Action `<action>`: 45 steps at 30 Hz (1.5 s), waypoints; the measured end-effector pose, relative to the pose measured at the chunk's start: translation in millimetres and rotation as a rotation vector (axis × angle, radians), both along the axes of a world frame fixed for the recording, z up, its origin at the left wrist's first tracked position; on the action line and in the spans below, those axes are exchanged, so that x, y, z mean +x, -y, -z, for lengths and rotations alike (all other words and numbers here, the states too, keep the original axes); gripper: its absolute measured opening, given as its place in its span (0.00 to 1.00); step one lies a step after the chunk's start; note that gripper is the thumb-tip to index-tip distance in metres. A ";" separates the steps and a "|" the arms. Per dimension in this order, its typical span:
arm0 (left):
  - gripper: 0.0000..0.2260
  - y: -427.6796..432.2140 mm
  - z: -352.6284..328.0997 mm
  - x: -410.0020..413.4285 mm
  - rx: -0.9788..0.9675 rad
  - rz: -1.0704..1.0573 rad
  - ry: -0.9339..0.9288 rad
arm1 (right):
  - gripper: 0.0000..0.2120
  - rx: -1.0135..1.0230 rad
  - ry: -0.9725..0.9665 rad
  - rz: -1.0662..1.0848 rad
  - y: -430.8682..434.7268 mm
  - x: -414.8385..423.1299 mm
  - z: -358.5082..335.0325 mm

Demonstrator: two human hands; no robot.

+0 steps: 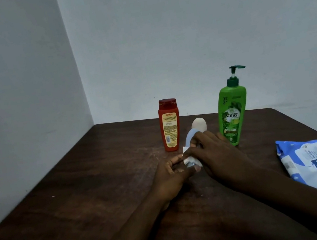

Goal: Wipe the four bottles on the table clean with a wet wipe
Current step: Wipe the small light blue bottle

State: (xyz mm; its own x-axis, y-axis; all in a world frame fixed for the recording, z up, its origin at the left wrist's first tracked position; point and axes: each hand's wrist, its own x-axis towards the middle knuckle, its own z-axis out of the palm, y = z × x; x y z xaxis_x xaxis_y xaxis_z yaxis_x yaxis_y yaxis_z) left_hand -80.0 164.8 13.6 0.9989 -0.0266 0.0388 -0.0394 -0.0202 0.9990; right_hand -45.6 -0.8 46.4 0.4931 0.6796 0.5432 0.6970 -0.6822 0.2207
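Wiping: the right hand [215,152] curls its fingers over the blue bottle [190,135] and pins a crumpled white wet wipe [189,159] against the bottle's side.
Left hand [171,178]: its fingers and thumb are curled round the lower end of the blue bottle, gripping it close above the table.
Blue bottle: it is tilted, with its cream cap [199,124] pointing away toward the wall. It sits between the two hands near the middle of the table, and the hands hide much of its body.
Red bottle [170,125]: it stands upright just left of the blue bottle, clear of both hands, with a printed label facing the camera.
Green pump bottle [232,111]: it stands upright just beyond the right hand. Whether the two touch cannot be told.
Wipe pack [316,164]: blue and white, it lies flat by the table's right edge, well apart from the bottles.
Table [80,185]: it is dark brown wood with pale scuffs near the hands, set into a corner of plain pale walls.
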 end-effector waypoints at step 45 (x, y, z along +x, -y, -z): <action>0.24 -2.7 5.3 9.4 -0.342 0.066 -0.042 | 0.12 1.020 -0.496 -0.003 3.1 26.6 9.9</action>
